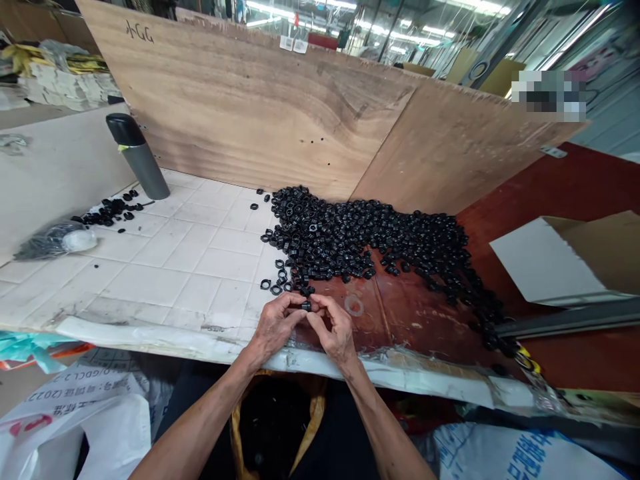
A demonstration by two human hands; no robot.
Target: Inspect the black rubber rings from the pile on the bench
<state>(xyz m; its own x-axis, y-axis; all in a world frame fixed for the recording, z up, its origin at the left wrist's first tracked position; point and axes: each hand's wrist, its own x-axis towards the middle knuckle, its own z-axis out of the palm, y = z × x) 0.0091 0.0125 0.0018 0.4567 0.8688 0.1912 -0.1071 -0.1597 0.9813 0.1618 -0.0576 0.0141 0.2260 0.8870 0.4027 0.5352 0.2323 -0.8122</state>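
Between the fingertips of both hands is a small black ring part point(306, 306), just above the table's front edge. My left hand point(274, 325) pinches it from the left, and my right hand point(334, 327) pinches it from the right. Right behind my fingers a wide heap of black ring parts point(340, 240) spreads across the table to the right. A few loose black rings point(276, 290) lie on the white surface by my left hand. Below the edge, an open yellow bag point(273, 427) with dark contents sits between my forearms.
A grey bottle point(143, 163) stands at the back left, near small black pieces point(113, 211) and a plastic bag point(57, 240). A wooden board point(250, 100) closes off the back. At the right are a cardboard box point(550, 260) and a metal bar point(570, 316).
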